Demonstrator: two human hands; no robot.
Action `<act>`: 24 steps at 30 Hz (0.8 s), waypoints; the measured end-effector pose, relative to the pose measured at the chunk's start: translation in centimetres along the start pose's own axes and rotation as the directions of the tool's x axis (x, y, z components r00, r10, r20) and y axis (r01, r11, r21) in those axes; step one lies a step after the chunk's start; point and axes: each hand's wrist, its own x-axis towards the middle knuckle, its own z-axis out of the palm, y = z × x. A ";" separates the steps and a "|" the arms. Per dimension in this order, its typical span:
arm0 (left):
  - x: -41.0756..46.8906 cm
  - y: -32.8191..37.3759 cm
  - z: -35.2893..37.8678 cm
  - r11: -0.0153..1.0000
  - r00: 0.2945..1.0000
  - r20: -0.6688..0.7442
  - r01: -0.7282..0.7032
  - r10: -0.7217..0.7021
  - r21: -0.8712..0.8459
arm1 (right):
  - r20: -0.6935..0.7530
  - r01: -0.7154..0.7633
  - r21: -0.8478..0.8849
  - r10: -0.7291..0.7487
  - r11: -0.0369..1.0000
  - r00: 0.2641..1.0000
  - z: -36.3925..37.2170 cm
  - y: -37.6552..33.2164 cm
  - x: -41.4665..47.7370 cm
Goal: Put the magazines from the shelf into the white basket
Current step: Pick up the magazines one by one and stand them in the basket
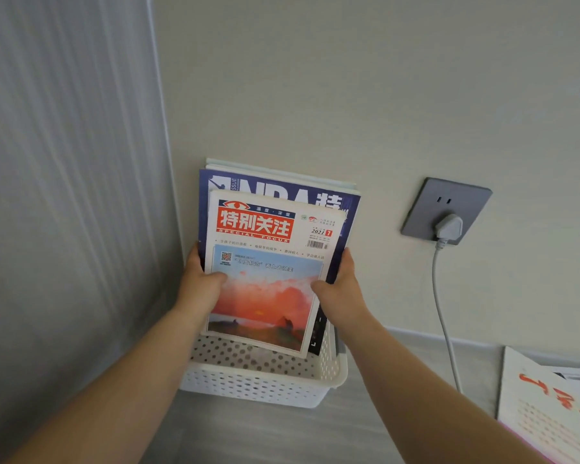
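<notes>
I hold a stack of magazines (268, 262) upright between both hands, its lower edge inside the white perforated basket (258, 383) on the floor by the wall. The front magazine is white with a red title block and a sunset picture; behind it stands a dark blue one, with a pale one at the back. My left hand (200, 279) grips the stack's left edge, thumb on the front cover. My right hand (340, 289) grips the right edge the same way.
A grey wall socket (446, 211) with a white plug and cable (441, 296) is to the right. A grey curtain (67, 195) hangs at the left. More printed papers (549, 406) lie at the lower right on the grey floor.
</notes>
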 end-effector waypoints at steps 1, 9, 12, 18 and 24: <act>0.1 0.0 -0.1 1.000 1.000 0.003 -0.003 0.003 -0.005 | 0.007 0.006 0.017 -0.006 1.000 1.000 0.2 0.0 0.1; 0.4 -0.3 -0.5 0.999 0.998 0.063 0.007 -0.010 0.045 | -0.013 0.020 0.010 -0.020 1.000 1.000 0.1 0.4 0.2; -0.4 -0.8 -0.2 0.997 0.999 0.037 -0.015 0.012 0.075 | -0.017 -0.003 -0.033 0.002 0.999 1.000 -0.6 0.5 0.0; -5.1 -1.4 1.0 0.953 0.980 -0.091 -0.149 0.179 0.265 | -0.135 -0.091 -0.149 0.071 0.985 0.988 -4.8 2.0 -3.5; -14.5 -3.3 5.6 0.864 0.951 0.169 -0.305 0.258 0.400 | -0.227 -0.128 -0.319 0.055 0.939 0.972 -12.0 6.7 -13.1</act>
